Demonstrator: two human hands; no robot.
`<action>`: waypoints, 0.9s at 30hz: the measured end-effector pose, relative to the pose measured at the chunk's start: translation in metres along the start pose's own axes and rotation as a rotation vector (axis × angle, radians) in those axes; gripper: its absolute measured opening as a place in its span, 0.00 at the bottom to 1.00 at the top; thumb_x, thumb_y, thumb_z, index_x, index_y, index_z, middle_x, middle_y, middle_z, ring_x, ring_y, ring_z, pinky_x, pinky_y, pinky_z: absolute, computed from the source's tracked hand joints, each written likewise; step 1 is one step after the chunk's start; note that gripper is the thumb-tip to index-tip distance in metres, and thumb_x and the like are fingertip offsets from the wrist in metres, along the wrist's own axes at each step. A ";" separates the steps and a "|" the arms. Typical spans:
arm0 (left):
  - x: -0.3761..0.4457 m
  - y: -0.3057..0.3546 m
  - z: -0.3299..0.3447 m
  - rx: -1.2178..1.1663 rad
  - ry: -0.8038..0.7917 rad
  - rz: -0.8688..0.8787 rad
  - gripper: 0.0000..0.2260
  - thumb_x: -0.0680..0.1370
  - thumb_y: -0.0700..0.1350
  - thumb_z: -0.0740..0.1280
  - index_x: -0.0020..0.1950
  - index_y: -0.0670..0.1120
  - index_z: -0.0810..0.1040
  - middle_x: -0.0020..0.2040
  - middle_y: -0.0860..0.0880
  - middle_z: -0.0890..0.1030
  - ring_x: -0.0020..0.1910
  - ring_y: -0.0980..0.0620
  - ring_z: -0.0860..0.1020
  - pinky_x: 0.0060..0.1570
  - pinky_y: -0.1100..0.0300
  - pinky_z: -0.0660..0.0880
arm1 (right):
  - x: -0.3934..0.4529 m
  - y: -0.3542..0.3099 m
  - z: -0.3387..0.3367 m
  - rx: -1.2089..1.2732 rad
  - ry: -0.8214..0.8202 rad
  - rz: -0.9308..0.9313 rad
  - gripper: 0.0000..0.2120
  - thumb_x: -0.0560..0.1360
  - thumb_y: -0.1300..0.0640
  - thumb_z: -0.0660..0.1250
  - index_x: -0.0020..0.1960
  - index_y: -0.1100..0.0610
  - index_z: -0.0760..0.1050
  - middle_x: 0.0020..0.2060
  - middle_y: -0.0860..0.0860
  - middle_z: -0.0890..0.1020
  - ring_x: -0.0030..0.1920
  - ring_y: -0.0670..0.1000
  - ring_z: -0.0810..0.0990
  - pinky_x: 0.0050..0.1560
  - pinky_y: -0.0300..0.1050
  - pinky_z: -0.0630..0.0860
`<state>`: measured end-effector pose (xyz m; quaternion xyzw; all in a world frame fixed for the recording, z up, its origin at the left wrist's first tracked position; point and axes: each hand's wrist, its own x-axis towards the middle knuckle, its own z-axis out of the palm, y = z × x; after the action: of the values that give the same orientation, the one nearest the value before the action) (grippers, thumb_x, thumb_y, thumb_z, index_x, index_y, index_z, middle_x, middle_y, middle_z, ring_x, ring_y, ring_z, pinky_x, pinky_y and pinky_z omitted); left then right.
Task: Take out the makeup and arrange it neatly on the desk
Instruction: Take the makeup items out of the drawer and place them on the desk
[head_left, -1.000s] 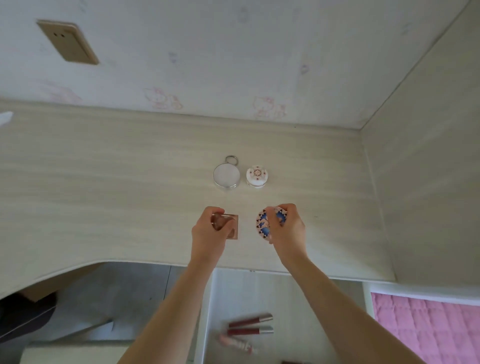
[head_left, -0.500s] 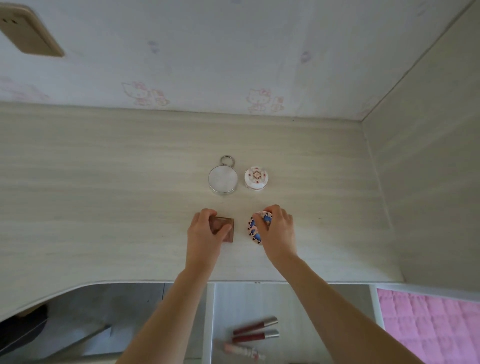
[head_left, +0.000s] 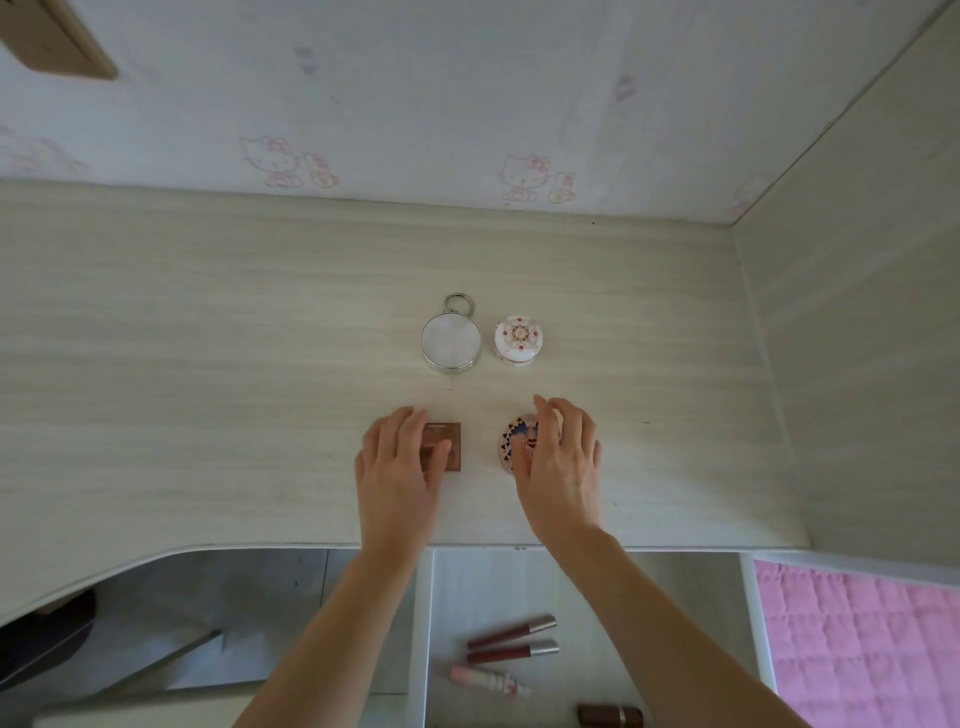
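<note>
Head view: my left hand (head_left: 397, 462) fingers rest on the brown square compact (head_left: 445, 446) on the counter (head_left: 208, 364). Right hand (head_left: 561, 457) fingers spread, relaxed over the patterned round compact (head_left: 514, 441), at 3 o'clock of the square one.

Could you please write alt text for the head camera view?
Two hands set makeup on a pale wooden desk: the left hand rests on a brown square compact, the right hand over a patterned round compact. Behind sit a round mirror and a white jar.
</note>
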<state>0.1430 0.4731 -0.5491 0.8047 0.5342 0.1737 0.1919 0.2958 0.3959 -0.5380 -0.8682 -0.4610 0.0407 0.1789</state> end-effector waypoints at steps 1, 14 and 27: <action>-0.009 0.000 0.001 0.044 -0.019 0.062 0.22 0.78 0.55 0.57 0.68 0.45 0.73 0.68 0.47 0.73 0.68 0.44 0.68 0.62 0.48 0.69 | -0.009 0.000 -0.002 -0.012 -0.012 -0.045 0.23 0.76 0.53 0.64 0.68 0.58 0.69 0.64 0.55 0.72 0.65 0.57 0.69 0.59 0.53 0.71; -0.030 -0.003 0.015 0.225 -0.246 0.230 0.27 0.80 0.54 0.52 0.77 0.45 0.60 0.78 0.48 0.58 0.77 0.48 0.54 0.72 0.47 0.56 | -0.043 0.007 0.009 -0.104 -0.201 -0.163 0.34 0.75 0.54 0.65 0.77 0.54 0.55 0.76 0.57 0.58 0.76 0.59 0.56 0.71 0.55 0.63; 0.002 0.003 0.015 0.204 -0.254 0.211 0.28 0.75 0.52 0.54 0.75 0.44 0.63 0.76 0.46 0.62 0.76 0.47 0.58 0.70 0.44 0.63 | -0.007 -0.008 0.016 -0.093 -0.226 -0.121 0.32 0.73 0.57 0.66 0.75 0.56 0.59 0.75 0.58 0.59 0.75 0.61 0.56 0.70 0.58 0.64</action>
<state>0.1534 0.4725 -0.5610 0.8869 0.4334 0.0350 0.1560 0.2819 0.3987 -0.5506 -0.8360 -0.5313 0.1059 0.0873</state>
